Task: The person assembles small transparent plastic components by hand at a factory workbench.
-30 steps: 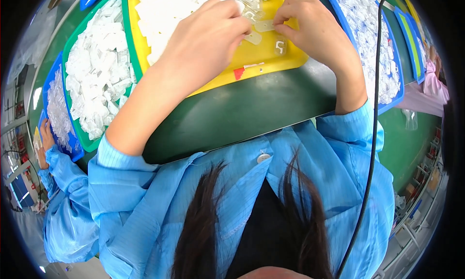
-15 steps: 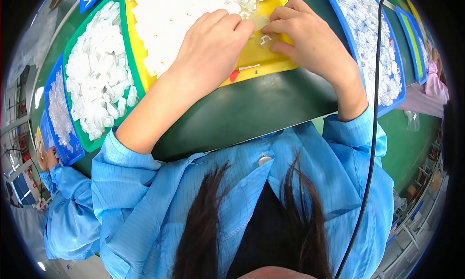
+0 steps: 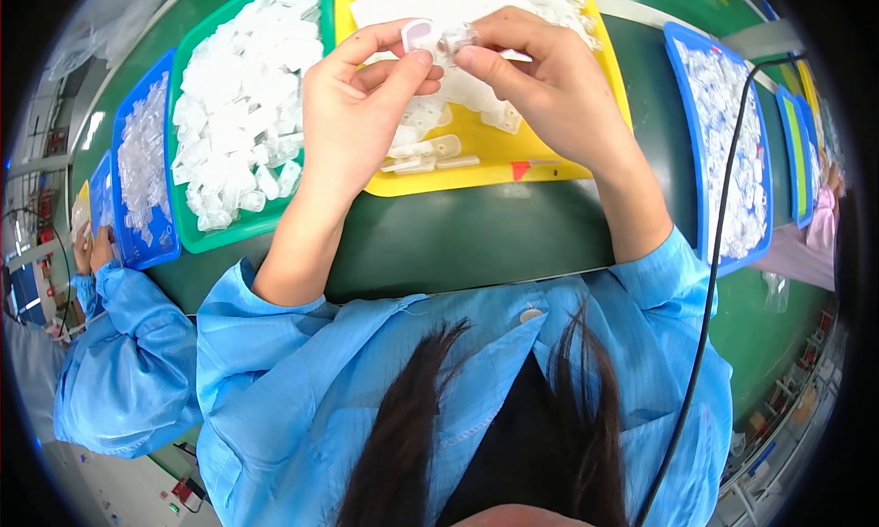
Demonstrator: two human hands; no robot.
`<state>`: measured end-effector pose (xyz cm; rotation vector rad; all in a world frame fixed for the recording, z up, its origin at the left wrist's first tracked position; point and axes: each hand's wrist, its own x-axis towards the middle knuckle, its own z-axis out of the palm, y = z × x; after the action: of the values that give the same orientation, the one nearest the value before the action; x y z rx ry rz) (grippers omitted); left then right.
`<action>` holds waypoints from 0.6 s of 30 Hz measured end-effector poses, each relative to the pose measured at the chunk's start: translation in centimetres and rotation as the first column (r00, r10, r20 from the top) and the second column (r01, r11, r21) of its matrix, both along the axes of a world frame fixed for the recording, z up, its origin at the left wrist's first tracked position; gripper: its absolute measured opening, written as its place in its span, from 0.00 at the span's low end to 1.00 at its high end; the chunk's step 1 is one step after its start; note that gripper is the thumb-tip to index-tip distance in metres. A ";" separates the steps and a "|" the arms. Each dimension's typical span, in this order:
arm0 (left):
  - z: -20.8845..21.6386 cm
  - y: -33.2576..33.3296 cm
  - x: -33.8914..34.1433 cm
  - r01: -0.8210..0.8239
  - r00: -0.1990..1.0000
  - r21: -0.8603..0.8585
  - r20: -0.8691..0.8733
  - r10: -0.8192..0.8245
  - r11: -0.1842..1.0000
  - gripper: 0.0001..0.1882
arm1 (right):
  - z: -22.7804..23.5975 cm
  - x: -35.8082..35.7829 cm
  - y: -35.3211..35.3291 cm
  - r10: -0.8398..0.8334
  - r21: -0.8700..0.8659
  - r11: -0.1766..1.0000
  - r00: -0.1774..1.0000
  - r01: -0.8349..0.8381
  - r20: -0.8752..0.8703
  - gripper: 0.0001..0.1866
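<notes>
Between the thumb and fingers of my left hand [image 3: 352,106] is a small white plastic cap [image 3: 417,36] with a rounded end. My right hand [image 3: 558,83] pinches a small clear plastic piece [image 3: 456,38], close beside the cap. Whether the two pieces touch, I cannot tell. Both hands are raised over a yellow tray [image 3: 494,174] heaped with white plastic parts. Several flat, off-white parts [image 3: 430,154] lie along the tray's near side. A red mark [image 3: 520,170] shows on its near rim.
A green tray [image 3: 327,14] of translucent white parts stands to the left, with a blue tray [image 3: 168,243] of clear parts beyond. Another blue tray [image 3: 705,188] sits at the right. A black cable [image 3: 723,197] hangs down the right side. Co-workers' hands [image 3: 94,249] show at far left.
My hands have lifted from the tray and come together, now holding a white cap and a clear piece. The view has shifted, so the trays appear farther right and lower.
</notes>
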<state>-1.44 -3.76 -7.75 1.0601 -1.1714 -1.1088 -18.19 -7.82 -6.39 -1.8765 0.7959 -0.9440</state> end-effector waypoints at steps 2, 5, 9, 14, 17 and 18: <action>-0.3 0.2 0.2 -0.052 0.998 -0.041 0.020 0.053 0.998 0.12 | 0.2 0.6 0.6 -0.074 0.183 0.980 0.997 0.072 0.003 0.11; -0.3 0.4 0.1 -0.079 0.997 -0.063 0.021 0.080 0.995 0.11 | 0.1 1.0 0.8 -0.077 0.217 0.975 0.991 0.053 0.107 0.09; -0.4 0.6 -0.1 -0.079 0.991 -0.068 0.107 0.086 0.994 0.11 | -0.6 0.8 0.6 -0.059 0.367 0.930 0.974 -0.027 0.220 0.07; -0.4 1.0 -0.7 -0.106 0.951 -0.189 0.269 0.155 0.976 0.12 | -1.6 0.4 0.2 -0.126 0.365 0.931 0.957 0.023 0.261 0.06; -0.6 1.1 -0.6 -0.082 0.933 -0.238 0.322 0.158 0.968 0.13 | -1.2 0.0 0.1 -0.107 0.434 0.901 0.958 -0.019 0.265 0.06; -0.6 1.1 -0.7 -0.075 0.937 -0.229 0.317 0.147 0.970 0.14 | -1.3 -0.1 0.0 -0.086 0.425 0.904 0.953 -0.048 0.292 0.06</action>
<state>-2.11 -2.63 -8.35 1.1568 -1.4426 -0.7106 -18.31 -7.81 -7.68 -1.3053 0.7606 -0.9514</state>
